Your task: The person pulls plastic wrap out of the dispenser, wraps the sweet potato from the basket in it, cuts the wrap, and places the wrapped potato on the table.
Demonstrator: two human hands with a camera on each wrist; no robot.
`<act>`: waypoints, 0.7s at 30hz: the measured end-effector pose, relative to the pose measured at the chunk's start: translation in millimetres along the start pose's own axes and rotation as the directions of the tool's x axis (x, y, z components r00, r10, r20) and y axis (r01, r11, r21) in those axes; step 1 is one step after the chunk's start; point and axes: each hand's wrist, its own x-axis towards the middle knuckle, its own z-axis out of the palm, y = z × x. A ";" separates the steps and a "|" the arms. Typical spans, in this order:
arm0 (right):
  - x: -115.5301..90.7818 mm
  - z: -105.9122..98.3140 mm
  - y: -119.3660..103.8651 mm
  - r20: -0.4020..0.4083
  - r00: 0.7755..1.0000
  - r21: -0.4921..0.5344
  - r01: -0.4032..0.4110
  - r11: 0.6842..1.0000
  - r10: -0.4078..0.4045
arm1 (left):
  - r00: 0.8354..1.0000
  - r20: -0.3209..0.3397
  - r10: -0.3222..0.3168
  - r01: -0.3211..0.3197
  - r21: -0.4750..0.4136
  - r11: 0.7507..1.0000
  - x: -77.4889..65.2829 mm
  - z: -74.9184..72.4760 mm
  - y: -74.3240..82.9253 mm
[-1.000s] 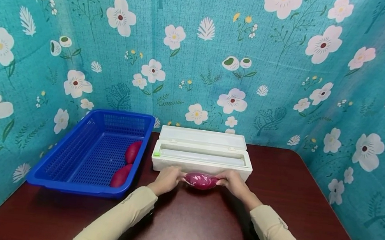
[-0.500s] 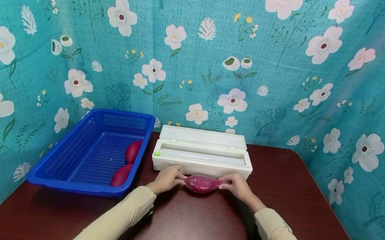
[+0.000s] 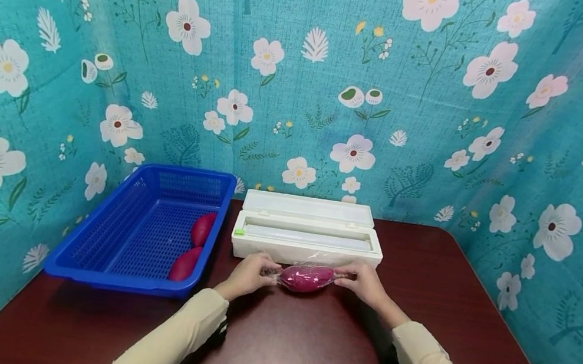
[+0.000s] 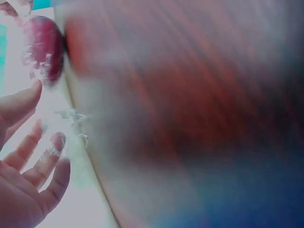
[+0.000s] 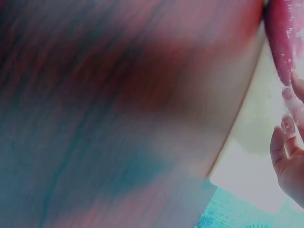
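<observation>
A purple-red oval piece of produce (image 3: 307,278) wrapped in shiny cling film (image 3: 315,258) is between my hands, in front of the white box. At its left end, my left hand (image 3: 250,274) holds the gathered film. My right hand (image 3: 366,283) pinches the film at the other end between thumb and fingers. In the left wrist view, my left thumb (image 4: 29,99) touches the end of the wrapped produce (image 4: 43,50), and film clings to the spread fingertips. The right wrist view shows my right fingers (image 5: 287,124) at the produce's tapered end (image 5: 280,42).
Behind my hands stands an open white box (image 3: 305,254) with a cling film roll (image 3: 307,237) and a green slider (image 3: 239,232). A blue basket (image 3: 139,282) on the left holds two similar red ovals (image 3: 185,264). The dark table (image 3: 285,347) meets a floral curtain (image 3: 298,117).
The wrapped produce has come slightly toward me from the box and turned a little. A loose flap of film now stands above it. My left hand's fingers have spread more.
</observation>
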 end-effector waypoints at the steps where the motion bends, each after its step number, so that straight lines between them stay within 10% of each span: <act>1: -0.2 -0.6 -1.0 -0.024 1.000 -0.009 -0.004 1.000 0.004 | 1.000 -0.017 -0.007 0.007 -0.004 1.000 -0.8 -1.1 1.6; 7: -3.7 -4.4 -4.8 -0.093 0.990 0.143 -0.096 0.985 0.110 | 0.994 -0.100 -0.047 0.049 0.023 0.999 -4.4 -6.2 6.4; 11: -5.2 -6.1 -4.5 -0.135 0.990 0.117 -0.016 0.993 0.032 | 0.975 -0.207 -0.080 0.093 0.055 0.994 -7.7 -8.8 5.2; 21: -2.9 -5.8 -11.8 -0.061 0.934 -0.240 0.330 0.913 -0.353 | 0.826 -0.486 -0.284 0.251 -0.132 0.959 -11.4 -13.4 -1.9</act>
